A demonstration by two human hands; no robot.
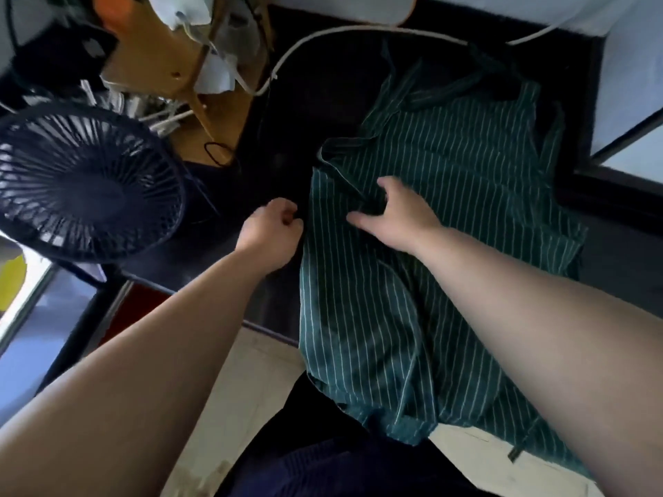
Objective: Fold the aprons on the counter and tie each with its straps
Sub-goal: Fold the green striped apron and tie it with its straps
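Bare forearms reach out over the green striped apron (430,245), which lies spread on the dark tabletop (287,113), its lower part hanging over the near edge. The right hand (398,209) pinches a bunched fold between curled fingers and thumb. The left hand (271,229), just left of those fingers at the cloth's edge, is curled; whether it pinches fabric cannot be told. Straps (466,86) trail beyond the fingers. A dark fan (86,188) stands well left
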